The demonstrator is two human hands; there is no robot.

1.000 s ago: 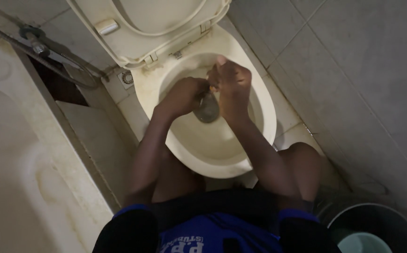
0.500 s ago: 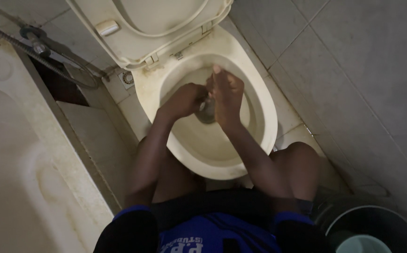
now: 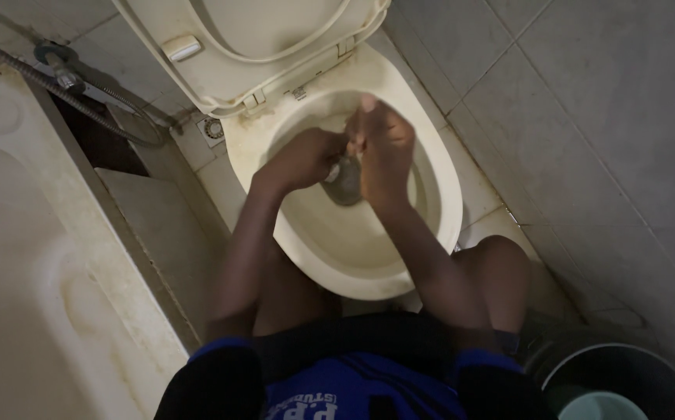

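Scrub pad (image 3: 343,177), grey, soft, wet, likely slippery: both hands clenched on it, left hand (image 3: 305,158), right hand (image 3: 385,148), inside toilet bowl (image 3: 446,210).

This is a bathroom, plainly a home's. A cream toilet bowl (image 3: 400,257) sits at centre with its seat and lid (image 3: 260,39) raised at 12 o'clock. Grey floor tiles (image 3: 586,132) spread toward 3 o'clock (grout lines showing), a metal hose (image 3: 81,97) runs at 10 o'clock, and a dark bucket (image 3: 625,381) stands at 5 o'clock.
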